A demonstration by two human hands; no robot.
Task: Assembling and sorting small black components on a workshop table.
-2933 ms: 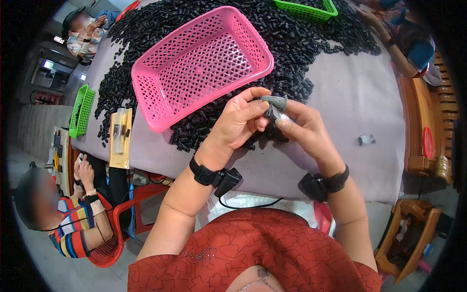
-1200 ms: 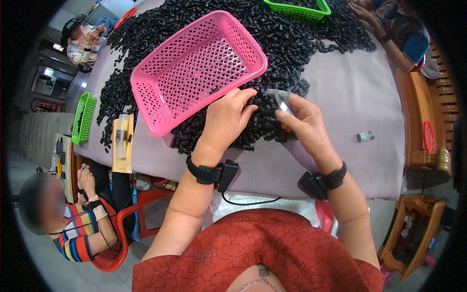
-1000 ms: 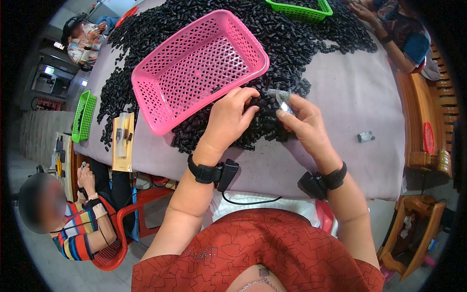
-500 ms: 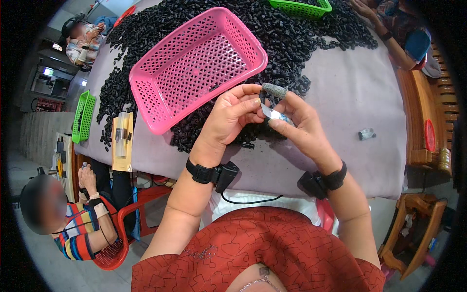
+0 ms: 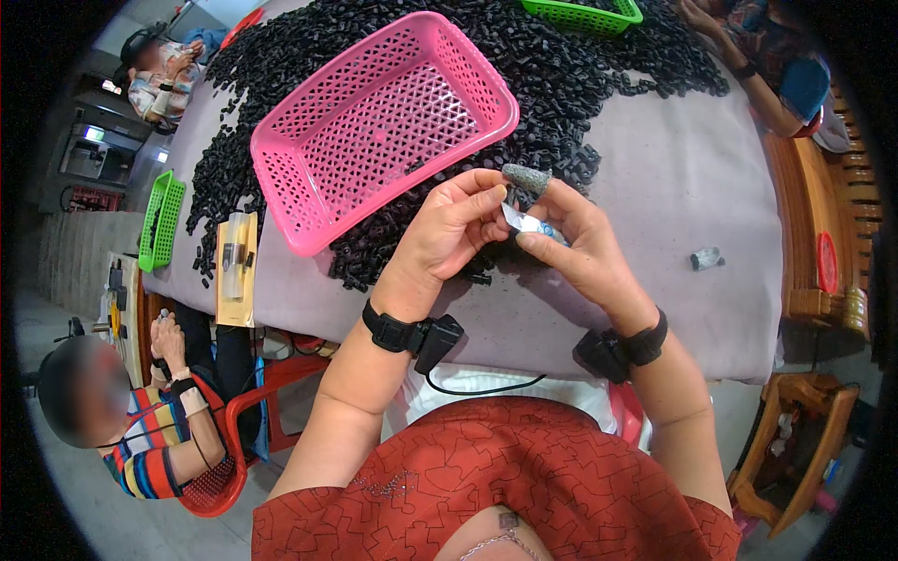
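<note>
My left hand [image 5: 458, 224] and my right hand [image 5: 582, 229] meet over the near edge of a large heap of small black plastic pieces [image 5: 552, 112]. Between my right thumb and fingers is a small flat white-and-blue thing [image 5: 531, 224]. A speckled grey fingertip cover [image 5: 528, 178] sits on a right-hand finger. My left fingers are closed in a pinch against the white-and-blue thing's pale end; what they hold is hidden. A pink perforated basket [image 5: 313, 238] stands tilted on the heap, ahead and left of my hands.
Green baskets stand at the left edge [image 5: 161, 224] and far side [image 5: 599, 17]. A yellowish board with a clear tube [image 5: 234, 271] lies left. Another grey fingertip cover [image 5: 706, 258] rests on the grey tablecloth [image 5: 673, 187]. Co-workers sit left, far left and far right; a wooden bench [image 5: 814, 215] is right.
My left hand has shifted slightly right and down, still at my right fingertips. The white-and-blue thing is turned a little. The basket stays put.
</note>
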